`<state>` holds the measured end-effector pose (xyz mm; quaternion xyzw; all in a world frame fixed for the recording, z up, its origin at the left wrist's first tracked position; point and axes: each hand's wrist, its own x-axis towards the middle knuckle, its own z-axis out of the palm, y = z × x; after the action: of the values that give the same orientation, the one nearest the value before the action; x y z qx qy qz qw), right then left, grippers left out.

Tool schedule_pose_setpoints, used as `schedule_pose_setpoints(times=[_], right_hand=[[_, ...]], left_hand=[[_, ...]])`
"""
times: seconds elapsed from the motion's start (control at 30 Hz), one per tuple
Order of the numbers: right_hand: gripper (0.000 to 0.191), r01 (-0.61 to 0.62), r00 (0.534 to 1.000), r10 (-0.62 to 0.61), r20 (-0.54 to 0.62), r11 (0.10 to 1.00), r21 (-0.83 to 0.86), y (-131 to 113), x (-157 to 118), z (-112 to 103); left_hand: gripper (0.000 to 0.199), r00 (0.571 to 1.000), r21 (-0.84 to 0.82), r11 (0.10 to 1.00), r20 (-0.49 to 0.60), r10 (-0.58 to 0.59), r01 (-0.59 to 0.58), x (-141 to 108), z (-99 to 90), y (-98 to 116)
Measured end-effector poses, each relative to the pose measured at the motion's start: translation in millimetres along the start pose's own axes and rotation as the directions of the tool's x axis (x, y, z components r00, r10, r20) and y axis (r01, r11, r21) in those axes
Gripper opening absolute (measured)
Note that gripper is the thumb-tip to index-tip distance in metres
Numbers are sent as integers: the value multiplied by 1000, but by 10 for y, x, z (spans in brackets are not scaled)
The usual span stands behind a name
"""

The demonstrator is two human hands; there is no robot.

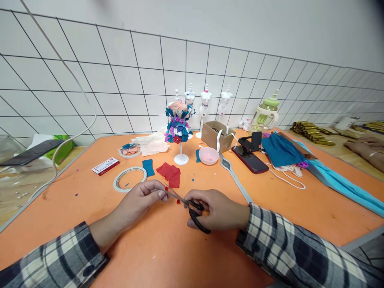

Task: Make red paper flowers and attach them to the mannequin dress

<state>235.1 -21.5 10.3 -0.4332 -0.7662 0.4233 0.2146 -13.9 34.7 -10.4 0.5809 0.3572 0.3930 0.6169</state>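
My right hand [220,210] grips scissors [196,218] by their black handles, and the blades point left toward my other hand. My left hand [144,202] is closed in a pinch at the blade tips, on a small red scrap of crepe paper [167,188]. The blades are parted slightly at that scrap. Below them a tiny red snippet [178,201] lies on the table. Just beyond the blades rest red crepe paper pieces [169,173]. Behind those stands a small white dress form [181,159] covered in blue, purple, peach and red paper ruffles [180,124].
On the orange table [144,256] are a tape roll [117,179], a blue paper piece [148,168], a staple box [105,166], a pink bowl [209,156], a cardboard box [214,138] and a phone [250,159]. Farther right, another person's hand [367,150] shows.
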Motion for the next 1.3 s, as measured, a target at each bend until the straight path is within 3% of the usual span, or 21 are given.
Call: schedule_pose_setpoints(times=[0.23,0.67,1.3], right_hand=[[34,40,999,-42,-21,995,-90,-11,4,10],[28,50,999,-49,-22,996,78,30,24,54],[24,37,999,-38,3,994,100,15,23,13]], left_hand=[[21,999,146,989,35,-7,1,-2,-12,24],[21,998,219,975,54,34,-45,1,-43,-8],[21,996,194,979,85,40,-55,10,-10,39]])
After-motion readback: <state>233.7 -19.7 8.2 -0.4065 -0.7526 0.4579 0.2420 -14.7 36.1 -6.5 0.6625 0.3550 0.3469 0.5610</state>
